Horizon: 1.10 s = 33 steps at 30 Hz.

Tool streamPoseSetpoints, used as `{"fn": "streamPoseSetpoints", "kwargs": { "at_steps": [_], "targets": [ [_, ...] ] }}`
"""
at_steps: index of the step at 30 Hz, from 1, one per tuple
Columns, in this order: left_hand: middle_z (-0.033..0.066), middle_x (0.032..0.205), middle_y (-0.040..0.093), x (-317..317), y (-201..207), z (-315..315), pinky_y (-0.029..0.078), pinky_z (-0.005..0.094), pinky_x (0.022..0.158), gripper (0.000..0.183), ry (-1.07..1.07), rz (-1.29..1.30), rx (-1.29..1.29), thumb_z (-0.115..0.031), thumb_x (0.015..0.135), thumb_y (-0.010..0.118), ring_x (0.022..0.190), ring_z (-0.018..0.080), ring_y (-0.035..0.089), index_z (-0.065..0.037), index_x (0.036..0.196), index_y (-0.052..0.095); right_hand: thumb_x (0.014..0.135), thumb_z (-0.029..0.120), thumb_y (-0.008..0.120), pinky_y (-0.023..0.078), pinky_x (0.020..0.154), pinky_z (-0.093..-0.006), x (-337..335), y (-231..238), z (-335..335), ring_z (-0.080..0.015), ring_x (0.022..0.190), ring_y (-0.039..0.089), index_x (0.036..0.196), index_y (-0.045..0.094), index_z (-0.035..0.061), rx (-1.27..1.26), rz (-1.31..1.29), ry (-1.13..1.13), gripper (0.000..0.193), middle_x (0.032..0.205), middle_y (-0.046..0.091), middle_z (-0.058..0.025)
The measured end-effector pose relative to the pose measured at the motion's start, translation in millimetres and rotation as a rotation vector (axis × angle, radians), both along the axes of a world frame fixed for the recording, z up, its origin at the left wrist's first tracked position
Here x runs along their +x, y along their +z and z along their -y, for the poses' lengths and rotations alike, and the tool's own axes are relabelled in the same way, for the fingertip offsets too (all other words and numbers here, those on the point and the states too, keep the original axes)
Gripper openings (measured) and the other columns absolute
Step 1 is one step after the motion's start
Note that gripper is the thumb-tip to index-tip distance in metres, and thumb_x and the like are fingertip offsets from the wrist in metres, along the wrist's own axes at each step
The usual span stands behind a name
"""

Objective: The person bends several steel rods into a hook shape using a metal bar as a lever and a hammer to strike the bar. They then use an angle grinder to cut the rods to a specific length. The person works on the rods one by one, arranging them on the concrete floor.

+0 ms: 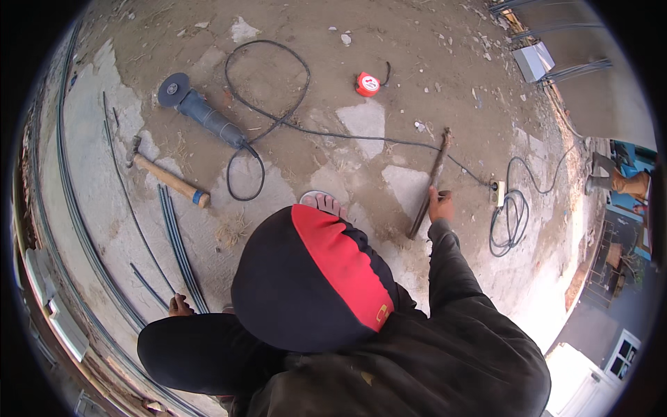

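My right hand is closed round a dark brown bar, rusty or wooden, held slantwise over the ground. Low on the left, beside my bent knee, the curled fingers of my left hand meet the lower end of a thin steel rod. A bundle of steel rods lies just right of that hand, and a shorter rod to its left. Farther off lie a hammer with a wooden handle and an angle grinder with a dark disc.
The grinder's black cable loops across the dirt to a socket block beside coiled cable. A red tape measure lies far ahead. Long rods line the left side. A black-and-red cap hides the lower middle.
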<state>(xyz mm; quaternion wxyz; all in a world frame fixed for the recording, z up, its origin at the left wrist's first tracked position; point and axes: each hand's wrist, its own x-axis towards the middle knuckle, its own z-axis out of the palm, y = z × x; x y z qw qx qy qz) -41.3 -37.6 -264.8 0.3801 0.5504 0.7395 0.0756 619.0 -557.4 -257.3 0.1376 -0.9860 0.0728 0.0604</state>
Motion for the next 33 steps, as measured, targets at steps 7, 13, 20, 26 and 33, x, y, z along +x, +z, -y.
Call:
{"fn": "streamPoseSetpoints", "kwargs": {
  "at_steps": [7, 13, 20, 26, 33],
  "targets": [
    [0.0129, 0.055, 0.049, 40, 20, 45, 0.038, 0.0455, 0.054, 0.057, -0.097, -0.302, 0.241, -0.051, 0.105, 0.051, 0.052, 0.0219, 0.052, -0.004, 0.075, 0.061, 0.098, 0.042, 0.065, 0.049, 0.076, -0.0491, 25, -38, 1, -0.0404, 0.087, 0.065, 0.115, 0.061, -0.0011, -0.013, -0.079, 0.003, 0.046, 0.1, 0.069, -0.0229],
    [-0.0022, 0.058, 0.048, 47, 59, 54, 0.029, 0.0337, 0.051, 0.055, 0.198, 0.449, 0.033, -0.044, 0.106, 0.055, 0.052, 0.0098, 0.04, -0.007, 0.066, 0.057, 0.103, 0.054, 0.055, 0.039, 0.043, -0.0441, 47, 23, -48, -0.026, 0.05, 0.053, 0.108, 0.059, -0.0015, 0.465, 0.025, -0.182, 0.056, 0.077, 0.059, -0.016],
    [0.0225, 0.064, 0.06, 60, 139, 51, 0.043, 0.0509, 0.057, 0.052, 0.164, -0.229, 0.44, -0.049, 0.104, 0.056, 0.06, 0.0406, 0.062, -0.004, 0.078, 0.061, 0.104, 0.038, 0.06, 0.046, 0.061, -0.0366, 0, 198, -273, -0.0201, 0.062, 0.056, 0.11, 0.061, -0.0033, 0.439, 0.559, 0.837, 0.042, 0.072, 0.061, -0.0086],
    [0.0221, 0.06, 0.053, 28, 284, 36, 0.04, 0.0501, 0.052, 0.041, 0.037, -0.272, 0.868, -0.037, 0.103, 0.061, 0.058, 0.0451, 0.057, -0.005, 0.077, 0.056, 0.101, 0.024, 0.065, 0.046, 0.061, -0.0396, -108, 328, -463, -0.019, 0.065, 0.057, 0.106, 0.055, -0.0021, 0.914, 0.129, 1.284, 0.028, 0.072, 0.06, -0.0132],
    [0.0211, 0.058, 0.042, 7, 345, 63, 0.034, 0.0447, 0.048, 0.037, -0.002, -0.125, 1.004, -0.026, 0.101, 0.064, 0.049, 0.0409, 0.044, -0.003, 0.074, 0.051, 0.1, 0.035, 0.066, 0.044, 0.057, -0.0431, -205, 420, -547, -0.0355, 0.059, 0.059, 0.107, 0.064, 0.0022, 0.895, 0.391, 1.553, 0.033, 0.07, 0.059, -0.0194]
  ]
}}
